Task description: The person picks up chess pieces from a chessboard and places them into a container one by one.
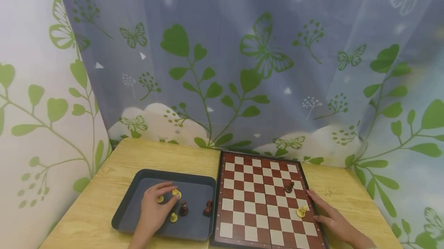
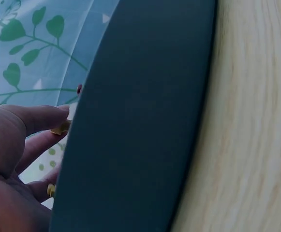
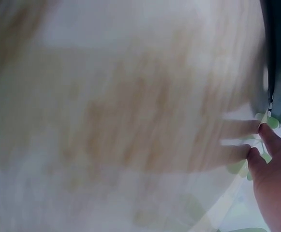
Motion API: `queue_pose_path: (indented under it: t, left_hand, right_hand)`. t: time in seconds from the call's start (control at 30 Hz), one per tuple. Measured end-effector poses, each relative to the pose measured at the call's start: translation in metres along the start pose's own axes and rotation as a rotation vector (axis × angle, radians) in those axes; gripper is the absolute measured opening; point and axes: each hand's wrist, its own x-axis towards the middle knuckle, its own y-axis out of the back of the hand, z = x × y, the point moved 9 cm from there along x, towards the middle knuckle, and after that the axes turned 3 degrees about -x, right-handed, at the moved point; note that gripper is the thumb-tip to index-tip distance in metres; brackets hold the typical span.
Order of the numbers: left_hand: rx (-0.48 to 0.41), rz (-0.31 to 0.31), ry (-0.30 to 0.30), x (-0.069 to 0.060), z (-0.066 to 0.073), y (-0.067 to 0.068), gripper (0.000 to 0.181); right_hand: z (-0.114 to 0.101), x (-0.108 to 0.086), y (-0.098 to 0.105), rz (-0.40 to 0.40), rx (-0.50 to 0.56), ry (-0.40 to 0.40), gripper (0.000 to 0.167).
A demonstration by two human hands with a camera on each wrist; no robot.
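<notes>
Over the dark tray, my left hand pinches a gold chess piece between thumb and fingers. The left wrist view shows the gripped gold piece partly hidden by the tray wall. In the tray by this hand are a gold pawn, another gold piece, a dark brown rook and a dark brown piece, perhaps a knight. My right hand rests at the right edge of the chessboard, fingers extended; its fingertips reach down to the tabletop.
A dark brown piece and a gold piece are on the board's right half. Tray and board lie side by side on a wood-grain table. Behind hangs a blue curtain with leaves and butterflies.
</notes>
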Motion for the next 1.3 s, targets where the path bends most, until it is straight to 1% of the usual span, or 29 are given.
queue_pose_path:
  t: [0.13,0.33,0.5,0.57,0.67,0.8,0.9,0.97,1.17,1.23,1.3]
  left_hand:
    - [-0.012,0.001,-0.002,0.0,-0.005,0.001,0.024]
    - [-0.023,0.033,-0.056,0.0,-0.002,0.001,0.022]
    - [-0.042,0.031,-0.078,0.003,0.001,0.003,0.022]
    - [-0.044,0.02,-0.072,0.004,0.001,0.003,0.024]
    - [-0.036,0.004,-0.061,0.004,-0.001,0.003,0.03]
    - [-0.023,0.022,-0.068,0.002,-0.002,0.006,0.036]
    - [-0.034,0.049,-0.092,0.003,-0.001,0.008,0.034]
    - [-0.042,0.048,-0.099,0.003,0.001,0.008,0.031]
    - [-0.042,0.019,-0.046,0.003,0.002,0.005,0.026]
    - [-0.043,0.019,-0.052,0.002,0.003,0.004,0.026]
    - [-0.04,0.024,-0.073,0.001,0.004,0.003,0.026]
  right_hand:
    - [0.002,-0.002,-0.003,-0.013,0.007,-0.011,0.072]
    - [-0.002,-0.001,0.003,0.006,-0.039,-0.013,0.072]
    - [-0.01,0.002,0.008,0.027,-0.067,0.04,0.07]
    - [-0.011,0.002,0.008,0.032,-0.081,0.048,0.069]
    - [-0.007,0.002,0.006,0.035,-0.091,0.018,0.069]
    - [-0.004,0.002,0.003,0.019,-0.067,-0.002,0.071]
    - [-0.004,0.002,0.002,0.021,-0.049,0.005,0.071]
    - [-0.004,0.002,0.003,0.022,-0.055,0.013,0.07]
    - [-0.002,0.001,0.002,0.023,-0.056,0.034,0.07]
    - [-0.002,0.001,0.001,0.024,-0.047,0.045,0.07]
    - [-0.002,0.001,0.001,0.027,-0.05,0.05,0.07]
